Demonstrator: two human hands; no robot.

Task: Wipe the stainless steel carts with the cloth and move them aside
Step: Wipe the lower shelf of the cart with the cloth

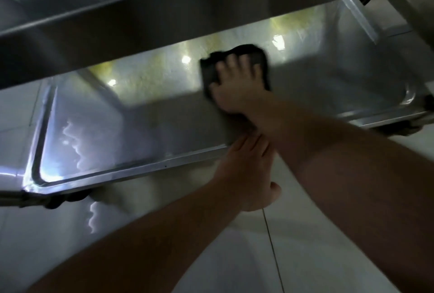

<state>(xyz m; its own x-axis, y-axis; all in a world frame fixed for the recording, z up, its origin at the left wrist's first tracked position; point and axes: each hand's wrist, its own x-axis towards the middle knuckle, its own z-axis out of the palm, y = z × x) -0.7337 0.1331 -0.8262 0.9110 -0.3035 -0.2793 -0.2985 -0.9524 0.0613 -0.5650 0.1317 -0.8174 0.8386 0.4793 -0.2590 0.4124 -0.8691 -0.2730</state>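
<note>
The stainless steel cart's bottom shelf (98,132) fills the middle of the head view, shiny and reflecting ceiling lights. My right hand (234,88) presses a dark cloth (211,69) flat on that shelf near its far side, fingers spread over it. My left hand (246,168) grips the shelf's near rim (141,170), fingers on top and thumb below. An upper shelf (117,34) of the same cart overhangs the far half.
A cart leg (359,17) rises at the back right. Dark caster wheels sit under the near left corner (56,201) and right corner (399,128). Pale tiled floor (305,234) lies below and around the cart.
</note>
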